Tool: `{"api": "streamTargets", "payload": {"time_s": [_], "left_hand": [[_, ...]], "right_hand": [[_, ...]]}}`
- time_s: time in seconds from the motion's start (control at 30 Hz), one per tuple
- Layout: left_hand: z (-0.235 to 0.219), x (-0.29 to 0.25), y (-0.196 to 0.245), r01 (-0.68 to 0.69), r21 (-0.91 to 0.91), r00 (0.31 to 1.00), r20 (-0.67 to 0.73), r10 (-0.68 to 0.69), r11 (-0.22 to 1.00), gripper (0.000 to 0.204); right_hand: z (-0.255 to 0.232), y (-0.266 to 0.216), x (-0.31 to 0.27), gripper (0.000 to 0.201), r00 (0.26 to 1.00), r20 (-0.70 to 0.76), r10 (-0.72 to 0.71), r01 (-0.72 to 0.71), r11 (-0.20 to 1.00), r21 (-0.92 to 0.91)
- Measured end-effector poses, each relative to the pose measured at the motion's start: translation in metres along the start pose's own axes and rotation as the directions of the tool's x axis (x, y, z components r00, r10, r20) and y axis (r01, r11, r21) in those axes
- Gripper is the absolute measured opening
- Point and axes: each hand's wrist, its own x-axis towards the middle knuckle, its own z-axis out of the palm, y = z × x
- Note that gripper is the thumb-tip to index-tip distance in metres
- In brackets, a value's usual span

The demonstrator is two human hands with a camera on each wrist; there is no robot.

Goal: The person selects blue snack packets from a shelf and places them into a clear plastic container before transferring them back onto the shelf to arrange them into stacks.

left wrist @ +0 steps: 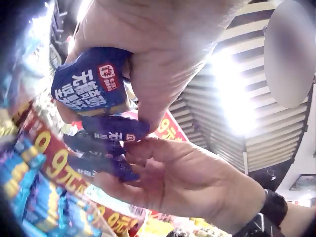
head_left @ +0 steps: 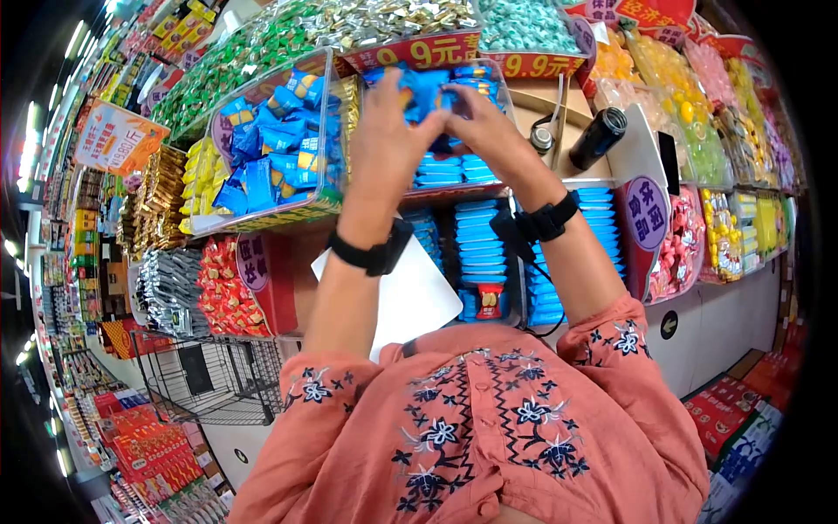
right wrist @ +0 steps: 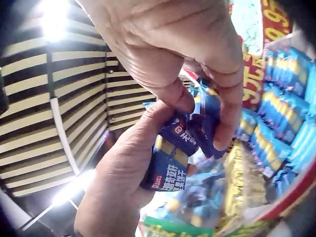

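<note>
Both hands are raised together over the bins, holding small blue biscuit packets [head_left: 425, 92] between them. My left hand [head_left: 384, 144] grips one packet [left wrist: 94, 81], its white lettering facing the left wrist camera. Thumb and fingers of my right hand [head_left: 493, 135] pinch several more packets [left wrist: 116, 129], bunched just under the first one. In the right wrist view, the right hand [right wrist: 187, 49] comes from above and the left hand [right wrist: 118, 163] from lower left, the packets meeting between their fingertips. Behind the hands, a bin holds upright rows of like blue packets [head_left: 476, 170].
Left of the hands stands a clear bin of loose blue packets [head_left: 278, 144]. Below are stacked blue packets [head_left: 480, 244] and a white sheet [head_left: 410, 301]. A black flask [head_left: 599, 140] stands on the right. A wire cart [head_left: 209, 375] is at lower left.
</note>
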Motion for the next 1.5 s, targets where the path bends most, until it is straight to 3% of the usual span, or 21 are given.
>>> {"api": "streamTargets", "payload": {"time_s": [0.07,0.1,0.13,0.17,0.2,0.27,0.33,0.37,0.47,0.53,0.63,0.73,0.87,0.97,1.07,1.13,1.2,1.5], "left_hand": [[-0.046,0.012,0.014,-0.044,0.038,0.996,-0.078,0.047,0.998,0.07],[-0.064,0.017,0.01,-0.026,0.135,0.991,-0.125,0.043,0.99,0.068],[-0.083,0.021,0.003,-0.007,0.23,0.985,-0.168,0.047,0.973,0.067],[-0.105,0.027,-0.004,0.091,0.153,0.983,-0.173,-0.064,0.984,0.071],[-0.125,0.032,-0.014,0.189,0.074,0.97,-0.172,-0.174,0.979,0.076],[-0.139,0.028,-0.046,0.195,0.359,0.953,-0.289,-0.09,0.913,0.064],[-0.148,0.018,-0.047,0.232,0.339,0.924,-0.371,-0.097,0.912,0.063],[-0.147,0.012,-0.04,0.141,0.346,0.922,-0.387,0.005,0.928,0.055],[-0.119,-0.008,0.011,0.073,0.072,0.964,-0.261,-0.052,0.995,0.048],[-0.078,-0.014,0.019,-0.054,-0.043,0.989,-0.138,0.048,0.998,0.045],[-0.006,-0.011,0.003,-0.044,-0.14,0.996,0.071,0.054,0.989,0.047],[0.074,0.005,-0.04,0.05,-0.095,0.976,0.216,-0.028,0.994,0.056],[0.14,0.04,-0.081,0.082,0.018,0.928,0.363,-0.083,0.996,0.064],[0.179,0.062,-0.11,0.034,0.071,0.9,0.432,-0.062,0.997,0.061],[0.195,0.078,-0.123,-0.026,0.178,0.865,0.497,-0.067,0.984,0.061],[0.199,0.082,-0.118,-0.084,0.266,0.881,0.47,-0.053,0.96,0.05],[0.201,0.084,-0.116,-0.133,0.354,0.897,0.44,-0.039,0.926,0.039],[0.209,0.096,-0.119,-0.224,0.462,0.871,0.49,-0.037,0.858,0.045]], "right_hand": [[0.022,-0.02,0.009,0.063,0.992,0.001,-0.126,0.126,0.992,-0.009],[0.039,-0.037,0.007,0.066,0.986,0.042,-0.159,0.154,0.983,0.099],[0.053,-0.048,0.012,0.07,0.954,0.173,-0.243,0.204,0.955,0.215],[0.069,-0.049,0.02,0.072,0.937,0.165,-0.307,0.254,0.926,0.279],[0.082,-0.055,0.026,0.073,0.939,0.189,-0.289,0.244,0.943,0.228],[0.094,-0.044,0.045,0.068,0.925,0.218,-0.312,0.325,0.945,-0.027],[0.085,-0.01,0.058,0.062,0.934,0.177,-0.312,0.324,0.945,-0.048],[0.08,0.007,0.062,0.059,0.938,0.163,-0.305,0.318,0.946,-0.062],[0.038,0.046,0.053,0.051,0.999,0.012,-0.04,0.041,0.992,-0.121],[0.007,0.069,0.045,0.05,0.988,-0.101,0.121,-0.127,0.99,-0.061],[-0.026,0.094,0.026,0.045,0.924,-0.269,0.273,-0.262,0.962,0.077],[-0.053,0.129,0.028,0.046,0.905,-0.17,0.391,-0.354,0.911,0.21],[-0.046,0.124,0.025,0.033,0.876,-0.285,0.389,-0.322,0.912,0.254],[-0.047,0.134,0.033,0.033,0.884,-0.178,0.432,-0.339,0.856,0.389],[-0.043,0.151,0.043,0.032,0.884,-0.088,0.46,-0.355,0.781,0.514],[-0.036,0.149,0.045,0.03,0.89,-0.047,0.454,-0.359,0.761,0.541],[-0.03,0.147,0.048,0.027,0.879,-0.066,0.472,-0.362,0.751,0.552],[-0.015,0.137,0.054,0.033,0.88,-0.104,0.464,-0.306,0.721,0.622]]}}
